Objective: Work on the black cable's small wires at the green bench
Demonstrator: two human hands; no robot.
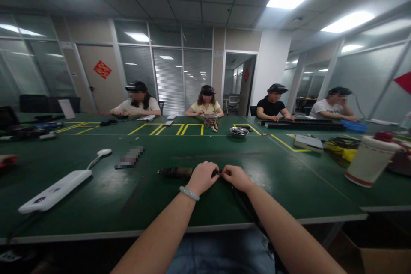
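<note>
A long, dark electric screwdriver [176,172] lies on the green table, its narrow black tip pointing left. My left hand [204,177], with a pale bangle at the wrist, is closed around its right end. Close beside it, my right hand [236,177] pinches the black cable [240,201] where it meets the tool. The fingertips of both hands nearly touch at that joint, and the exact part between them is too small to make out. From there the cable runs down over the table's front edge toward my lap.
A white power strip [58,190] and a phone-like item [130,157] lie to the left. A metal bowl [239,132], a white box [308,143] and a large tumbler [370,160] stand right. Several people sit across the table; another person's hand [8,159] shows at far left.
</note>
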